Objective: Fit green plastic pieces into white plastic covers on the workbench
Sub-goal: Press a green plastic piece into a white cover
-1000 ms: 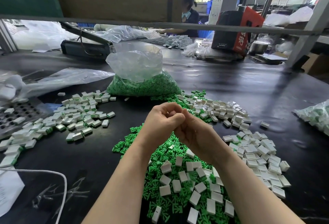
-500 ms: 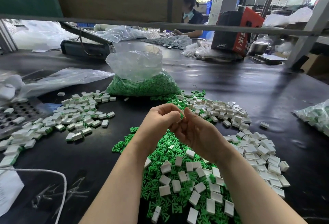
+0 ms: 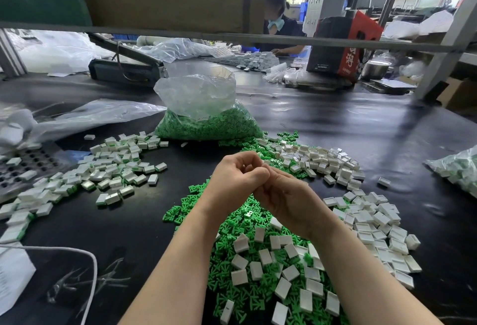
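Black workbench (image 3: 335,123) strewn with green pieces (image 3: 240,296) and white covers (image 3: 374,224); left hand (image 3: 236,177) and right hand (image 3: 286,195) curled together, contents hidden.

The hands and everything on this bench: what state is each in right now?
left hand: fingers curled, pressed against the right.
right hand: curled; what it grips is hidden.
bag of green pieces: open at the top, part full.
green pieces: loose heap.
white covers: scattered, mostly empty.

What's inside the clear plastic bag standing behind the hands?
The clear plastic bag holds loose green plastic pieces filling its lower part; its upper part is crumpled and looks empty. Anything buried beneath the top layer is hidden.
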`<state>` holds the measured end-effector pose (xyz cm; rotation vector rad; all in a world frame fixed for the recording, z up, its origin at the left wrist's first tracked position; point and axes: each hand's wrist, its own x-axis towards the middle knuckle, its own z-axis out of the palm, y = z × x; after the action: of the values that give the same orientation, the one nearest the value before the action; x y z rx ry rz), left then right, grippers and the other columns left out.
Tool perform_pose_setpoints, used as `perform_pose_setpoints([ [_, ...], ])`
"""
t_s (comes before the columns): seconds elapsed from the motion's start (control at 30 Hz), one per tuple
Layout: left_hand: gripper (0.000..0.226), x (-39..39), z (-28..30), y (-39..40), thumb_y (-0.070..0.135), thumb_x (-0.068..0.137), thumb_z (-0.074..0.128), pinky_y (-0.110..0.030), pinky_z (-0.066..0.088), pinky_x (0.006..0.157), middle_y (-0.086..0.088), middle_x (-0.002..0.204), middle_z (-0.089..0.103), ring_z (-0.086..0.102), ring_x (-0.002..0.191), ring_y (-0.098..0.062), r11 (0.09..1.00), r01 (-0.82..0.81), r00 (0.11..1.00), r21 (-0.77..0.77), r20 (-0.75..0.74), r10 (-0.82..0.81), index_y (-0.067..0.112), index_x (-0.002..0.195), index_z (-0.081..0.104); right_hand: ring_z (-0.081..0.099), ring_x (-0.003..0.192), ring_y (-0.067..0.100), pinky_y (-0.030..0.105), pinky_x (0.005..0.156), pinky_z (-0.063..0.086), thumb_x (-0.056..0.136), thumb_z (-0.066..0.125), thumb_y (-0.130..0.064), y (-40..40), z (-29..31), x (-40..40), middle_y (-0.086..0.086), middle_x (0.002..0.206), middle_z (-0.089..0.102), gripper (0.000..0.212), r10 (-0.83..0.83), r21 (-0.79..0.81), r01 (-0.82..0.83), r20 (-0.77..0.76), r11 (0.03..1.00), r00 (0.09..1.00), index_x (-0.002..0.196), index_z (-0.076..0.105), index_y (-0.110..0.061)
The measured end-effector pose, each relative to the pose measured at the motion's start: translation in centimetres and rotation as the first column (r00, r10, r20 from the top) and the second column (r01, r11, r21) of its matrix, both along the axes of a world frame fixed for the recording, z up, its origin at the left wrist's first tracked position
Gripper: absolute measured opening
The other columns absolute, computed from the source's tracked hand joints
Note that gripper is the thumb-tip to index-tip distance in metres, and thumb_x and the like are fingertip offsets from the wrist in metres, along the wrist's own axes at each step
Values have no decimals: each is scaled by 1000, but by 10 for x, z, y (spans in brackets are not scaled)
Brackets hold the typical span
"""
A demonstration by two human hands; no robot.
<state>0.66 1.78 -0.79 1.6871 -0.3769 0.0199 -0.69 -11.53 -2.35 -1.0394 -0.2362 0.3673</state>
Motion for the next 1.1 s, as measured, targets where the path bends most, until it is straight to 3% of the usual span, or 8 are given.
perform_pose_setpoints([
  [0.43,8,-1,0,0,19,68,55,-36,29,61,-8,63,39,34,64,-21,1000,2,1000,12,0,-2,12,64,55,62,93,11,19,86,52,85,62,-27,-2,-7,5,7,103,64,26,13,9,-13,-13,1000,1000,102,77,-16],
  [0.6,8,-1,1,0,19,68,54,-36,28,60,-8,63,38,32,63,-20,1000,2,1000,10,2,-2,13,63,53,64,80,5,15,71,53,87,58,-24,-2,-8,6,2,92,66,24,2,10,-2,-29,1000,1000,99,77,-15],
  [0.93,17,0,-1,0,20,68,55,-36,30,60,-9,61,40,34,62,-21,1000,6,1000,11,-6,-5,3,65,52,60,75,7,15,65,52,87,56,-22,-3,-10,6,4,88,62,27,-5,-32,4,-20,999,1000,105,70,-7],
  [1.03,12,2,-2,1,17,68,55,-37,36,59,-13,60,45,40,60,-24,1000,6,1000,-15,-27,-7,6,64,55,50,61,5,13,56,44,91,52,-31,0,-9,6,-3,71,58,30,8,-59,-8,-7,998,1000,106,62,-7],
  [1.1,9,4,-3,4,13,73,57,-30,41,58,-13,61,49,46,57,-21,999,12,999,-34,-44,-13,8,66,60,49,60,6,13,55,42,92,48,-40,2,-8,7,-2,71,59,37,18,-59,-20,-23,998,1000,104,59,-7],
])
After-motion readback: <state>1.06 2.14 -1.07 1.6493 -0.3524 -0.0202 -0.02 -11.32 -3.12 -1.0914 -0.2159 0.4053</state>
